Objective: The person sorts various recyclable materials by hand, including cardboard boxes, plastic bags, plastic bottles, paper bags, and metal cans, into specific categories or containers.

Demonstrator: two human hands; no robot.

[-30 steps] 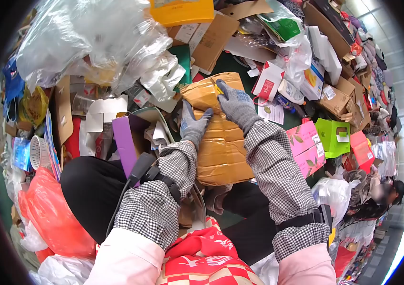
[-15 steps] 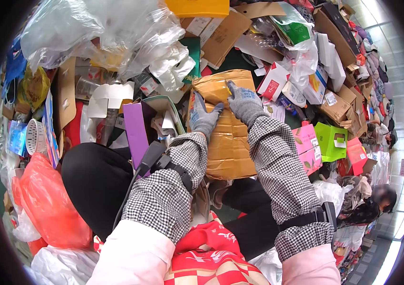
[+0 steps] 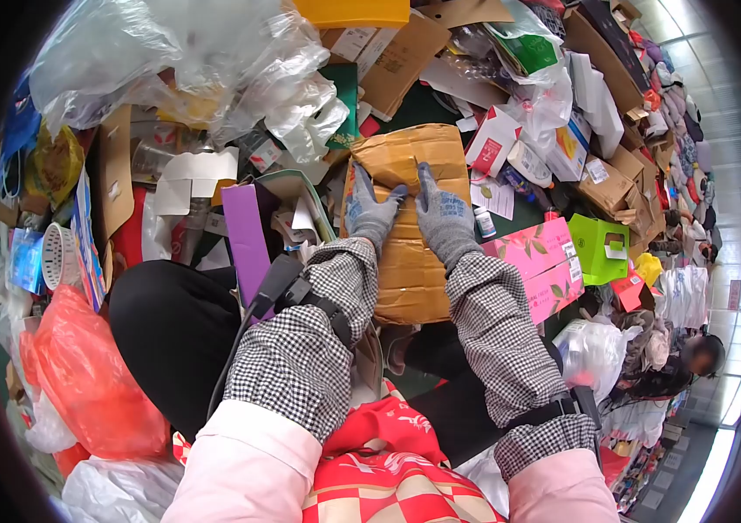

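Note:
A brown cardboard box (image 3: 418,270), creased and covered with shiny tape, lies in front of me between both hands. My left hand (image 3: 374,213), in a grey and blue work glove, grips its left side with the thumb across the top face. My right hand (image 3: 446,218), gloved the same way, holds the right side, one digit pointing up along the box's face near a small slit in the tape. Its other fingers are partly hidden. Just right of that hand are a small white bottle (image 3: 484,222) and a pink carton (image 3: 540,266).
Mixed waste surrounds me: clear plastic bags (image 3: 179,61), a purple carton piece (image 3: 247,240), a red plastic bag (image 3: 91,375), a green box (image 3: 597,250) and a white basket (image 3: 60,255). Another person (image 3: 676,370) sits at the far right.
My right hand has shifted down and slightly left on the box. The pink carton and small white bottle beside it show more fully. My left hand stays at the left side.

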